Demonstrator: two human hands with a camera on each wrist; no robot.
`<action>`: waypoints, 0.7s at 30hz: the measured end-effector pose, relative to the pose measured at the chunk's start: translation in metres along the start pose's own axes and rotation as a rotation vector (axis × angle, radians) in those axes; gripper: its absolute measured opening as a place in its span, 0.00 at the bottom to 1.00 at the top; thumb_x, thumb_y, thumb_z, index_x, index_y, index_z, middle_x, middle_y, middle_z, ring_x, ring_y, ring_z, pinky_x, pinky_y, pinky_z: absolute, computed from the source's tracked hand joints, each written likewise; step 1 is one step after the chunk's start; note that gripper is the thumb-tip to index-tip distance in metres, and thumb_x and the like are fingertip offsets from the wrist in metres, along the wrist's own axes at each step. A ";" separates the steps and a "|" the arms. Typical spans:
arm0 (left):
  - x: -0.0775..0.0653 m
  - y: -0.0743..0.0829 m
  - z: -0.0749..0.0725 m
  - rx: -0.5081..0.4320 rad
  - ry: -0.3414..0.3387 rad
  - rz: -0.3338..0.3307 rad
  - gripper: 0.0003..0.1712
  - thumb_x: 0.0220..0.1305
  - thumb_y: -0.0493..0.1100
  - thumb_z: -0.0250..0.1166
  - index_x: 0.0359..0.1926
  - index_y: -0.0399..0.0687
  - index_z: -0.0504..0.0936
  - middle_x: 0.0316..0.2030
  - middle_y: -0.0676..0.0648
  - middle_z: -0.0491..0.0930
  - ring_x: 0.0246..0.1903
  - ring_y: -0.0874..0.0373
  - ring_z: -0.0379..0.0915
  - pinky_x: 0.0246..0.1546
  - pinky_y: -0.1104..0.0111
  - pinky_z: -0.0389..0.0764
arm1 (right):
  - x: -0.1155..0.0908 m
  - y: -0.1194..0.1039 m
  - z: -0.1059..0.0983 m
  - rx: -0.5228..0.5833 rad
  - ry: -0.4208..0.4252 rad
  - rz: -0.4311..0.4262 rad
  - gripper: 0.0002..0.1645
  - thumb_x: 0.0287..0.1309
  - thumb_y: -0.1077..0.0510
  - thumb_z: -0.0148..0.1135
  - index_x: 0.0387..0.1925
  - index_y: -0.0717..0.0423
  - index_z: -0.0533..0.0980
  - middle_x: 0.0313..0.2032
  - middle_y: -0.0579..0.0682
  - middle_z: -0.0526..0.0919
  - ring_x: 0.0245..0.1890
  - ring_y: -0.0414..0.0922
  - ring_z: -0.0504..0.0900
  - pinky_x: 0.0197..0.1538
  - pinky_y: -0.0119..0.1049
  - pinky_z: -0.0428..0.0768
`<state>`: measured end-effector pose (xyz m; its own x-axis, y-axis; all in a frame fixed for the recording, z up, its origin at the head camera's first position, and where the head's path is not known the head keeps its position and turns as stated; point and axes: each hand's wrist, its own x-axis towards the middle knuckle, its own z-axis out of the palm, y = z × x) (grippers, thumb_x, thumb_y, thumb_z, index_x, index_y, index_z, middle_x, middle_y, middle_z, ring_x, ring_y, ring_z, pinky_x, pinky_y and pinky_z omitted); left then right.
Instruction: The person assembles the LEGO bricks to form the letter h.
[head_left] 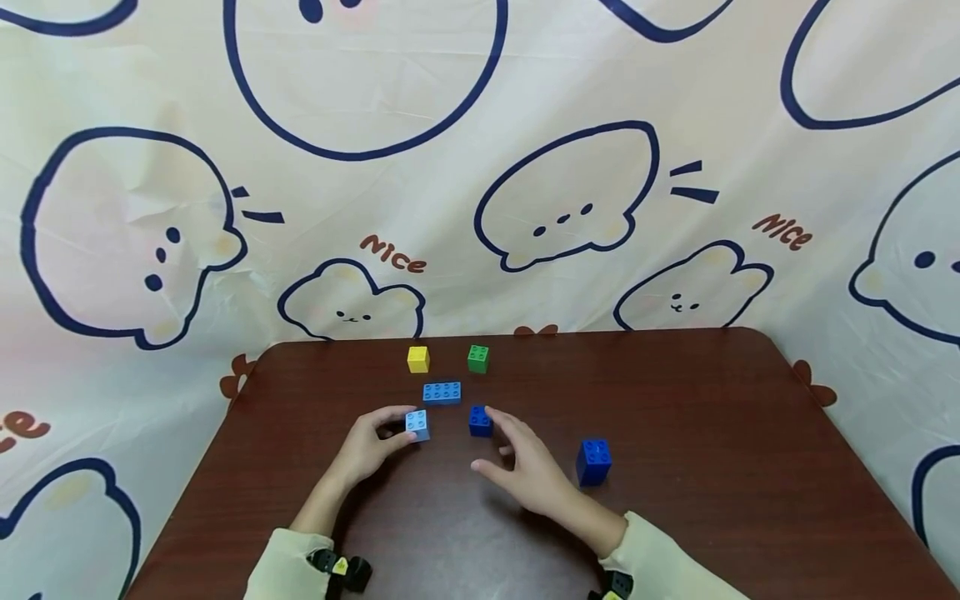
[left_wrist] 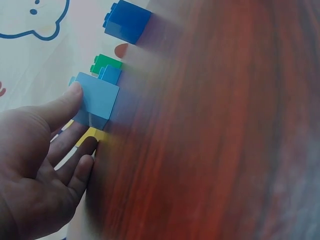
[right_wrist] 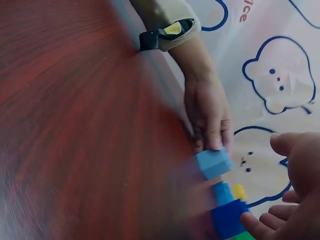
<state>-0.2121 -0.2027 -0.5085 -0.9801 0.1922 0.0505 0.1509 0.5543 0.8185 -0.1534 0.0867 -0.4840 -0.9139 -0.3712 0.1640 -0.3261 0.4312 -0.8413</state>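
Note:
My left hand [head_left: 367, 450] pinches a light blue toy building block [head_left: 417, 425] between thumb and fingers; in the left wrist view the thumb lies on the block's [left_wrist: 100, 95] face. Just to the right stands a dark blue block [head_left: 481, 421]. At its right side is the index fingertip of my right hand [head_left: 528, 471], seemingly touching it, while the thumb stays well apart. The right wrist view shows that fingertip at the edge of the dark blue block [right_wrist: 229, 219], and the hand [right_wrist: 292, 200] is not wrapped round it.
Behind the two blocks lies a longer blue block [head_left: 442, 393] with two rows of studs. Farther back stand a yellow block [head_left: 418, 360] and a green block [head_left: 477, 359]. A taller dark blue block [head_left: 594, 462] is right of my right hand. A patterned cloth [head_left: 450, 192] hangs behind the brown table [head_left: 712, 433].

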 end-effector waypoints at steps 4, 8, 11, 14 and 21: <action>0.000 -0.001 0.000 0.009 -0.001 0.014 0.22 0.63 0.36 0.72 0.58 0.46 0.84 0.52 0.44 0.84 0.47 0.50 0.77 0.48 0.60 0.78 | 0.005 0.010 0.010 0.027 0.064 0.024 0.46 0.64 0.48 0.70 0.75 0.58 0.61 0.71 0.59 0.68 0.62 0.57 0.74 0.51 0.46 0.83; 0.000 -0.001 -0.001 0.007 -0.004 0.015 0.22 0.64 0.36 0.72 0.59 0.46 0.84 0.51 0.44 0.84 0.47 0.50 0.77 0.48 0.59 0.78 | 0.012 0.020 0.013 0.035 0.128 0.039 0.45 0.63 0.51 0.72 0.74 0.62 0.63 0.65 0.61 0.73 0.60 0.56 0.75 0.44 0.41 0.84; 0.000 0.000 -0.001 -0.008 -0.007 0.005 0.22 0.64 0.36 0.72 0.59 0.47 0.84 0.52 0.44 0.84 0.47 0.51 0.77 0.49 0.57 0.77 | 0.016 0.028 0.013 0.059 0.152 0.072 0.43 0.62 0.53 0.73 0.73 0.62 0.65 0.59 0.60 0.77 0.53 0.54 0.78 0.40 0.35 0.82; 0.000 0.000 -0.001 -0.010 -0.016 0.006 0.22 0.64 0.36 0.72 0.59 0.47 0.83 0.52 0.44 0.84 0.47 0.51 0.77 0.50 0.57 0.77 | 0.019 0.035 0.013 0.068 0.164 0.088 0.42 0.62 0.54 0.72 0.72 0.63 0.66 0.57 0.60 0.78 0.49 0.52 0.79 0.39 0.34 0.80; 0.001 -0.001 0.001 -0.007 -0.018 -0.002 0.22 0.64 0.36 0.72 0.59 0.47 0.83 0.53 0.45 0.84 0.49 0.51 0.77 0.51 0.56 0.77 | 0.032 0.044 0.014 0.072 0.156 0.110 0.38 0.62 0.55 0.72 0.71 0.59 0.69 0.60 0.55 0.80 0.43 0.46 0.81 0.44 0.36 0.80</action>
<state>-0.2130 -0.2024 -0.5097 -0.9779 0.2056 0.0388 0.1480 0.5487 0.8228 -0.1931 0.0821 -0.5229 -0.9712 -0.1911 0.1423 -0.2095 0.4000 -0.8922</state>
